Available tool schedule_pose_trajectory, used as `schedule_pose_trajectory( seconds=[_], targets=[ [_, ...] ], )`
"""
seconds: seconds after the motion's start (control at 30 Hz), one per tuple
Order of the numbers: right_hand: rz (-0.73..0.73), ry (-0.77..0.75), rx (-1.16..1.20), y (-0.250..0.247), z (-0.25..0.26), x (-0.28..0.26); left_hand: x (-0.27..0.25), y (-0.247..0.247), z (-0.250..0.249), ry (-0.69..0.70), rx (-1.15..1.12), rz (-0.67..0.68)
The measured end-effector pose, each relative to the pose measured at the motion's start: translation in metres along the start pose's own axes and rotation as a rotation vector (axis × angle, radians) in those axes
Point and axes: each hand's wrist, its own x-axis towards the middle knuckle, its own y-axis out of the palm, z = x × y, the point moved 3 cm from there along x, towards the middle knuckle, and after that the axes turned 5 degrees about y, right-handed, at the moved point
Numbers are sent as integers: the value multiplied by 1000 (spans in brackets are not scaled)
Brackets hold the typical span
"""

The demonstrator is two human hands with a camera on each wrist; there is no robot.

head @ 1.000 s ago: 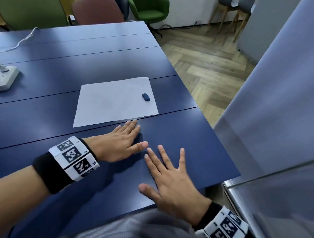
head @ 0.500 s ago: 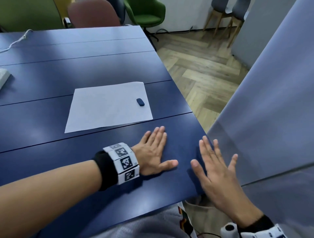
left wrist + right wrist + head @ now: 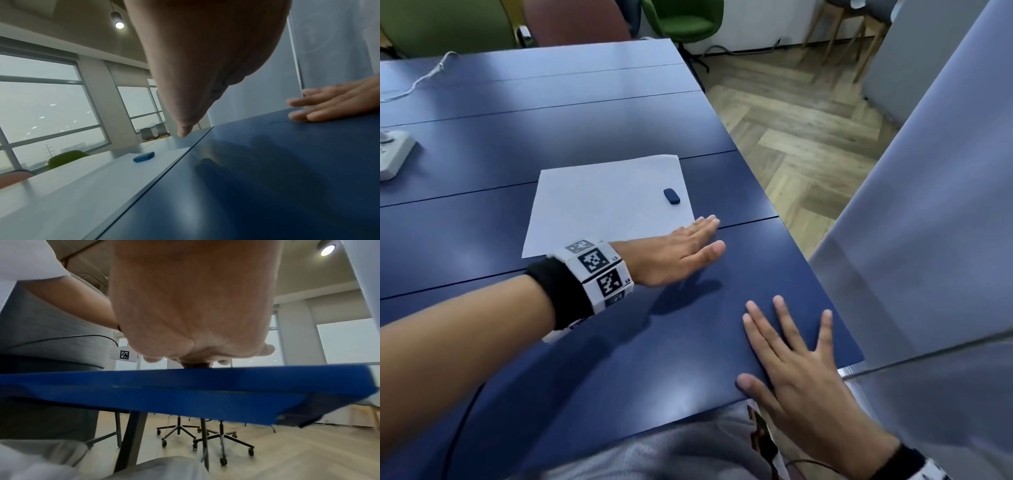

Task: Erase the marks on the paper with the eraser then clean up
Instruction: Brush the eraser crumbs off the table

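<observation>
Left hand [image 3: 674, 255] slid toward paper [image 3: 606, 202] — fingers [image 3: 703, 224] flat (empty) | eraser [image 3: 671, 196] just beyond fingertips

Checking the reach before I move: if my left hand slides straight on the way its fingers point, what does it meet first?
Probably the near right corner of the paper, which the left hand fingertips almost touch. The eraser lies further up, left of that line.
</observation>
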Motion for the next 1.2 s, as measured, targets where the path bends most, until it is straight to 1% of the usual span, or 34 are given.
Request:
schedule_pose_trajectory(
  seconds=[0.03,0.1,0.13,0.17,0.2,0.23,0.33,0.37,0.5,0.57,0.63,0.7,0.77,0.8,0.83,0.87,0.9,0.97,1.0,1.03,1.07,1.13,1.2],
  targets=[
    [-24,-20,7,-1,3,0,-1,1,3,-13,-5,-2],
    [-60,-168,10,3,27,-7,-4,1,7,-40,-12,-6],
    [-53,-231,11,7,40,-14,-5,1,8,-49,-8,-6],
    [-21,-253,16,10,46,-17,-5,1,8,-53,1,-2],
    [2,-245,7,10,43,-18,-6,1,8,-52,11,6],
    [13,-203,-12,9,33,-15,-6,1,7,-49,22,14],
    [43,-15,-23,-5,-11,-6,-3,4,6,-53,58,37],
    [50,17,-19,-10,-20,-5,0,7,6,-62,86,41],
    [6,39,59,-23,-34,-15,15,33,9,-178,296,60],
    [-43,110,180,-30,-50,-20,19,52,3,-213,362,55],
    [-101,194,294,-39,-67,-23,24,68,-13,-164,381,39],
    [-153,253,383,-48,-82,-27,32,80,-37,-33,384,72],
    [-188,259,447,-54,-89,-30,38,88,-59,126,361,135],
    [-202,252,466,-56,-91,-31,39,88,-65,174,341,137],
    [-214,245,480,-57,-94,-33,40,85,-65,175,318,109],
    [-225,240,491,-57,-95,-34,39,80,-59,122,294,56],
    [-235,238,507,-57,-98,-37,38,75,-49,26,271,-2],
    [-263,240,540,-54,-103,-39,28,71,-29,-213,208,-89],
    [-274,245,549,-52,-107,-40,22,75,-24,-299,188,-88],
    [-278,251,552,-49,-110,-40,15,82,-25,-342,193,-74],
    [-276,257,557,-46,-112,-39,11,92,-29,-351,213,-60],
    [-279,256,568,-43,-113,-36,10,107,-45,-323,226,-67],
    [-278,237,581,-44,-109,-33,21,115,-63,-301,182,-85]
  ],
)
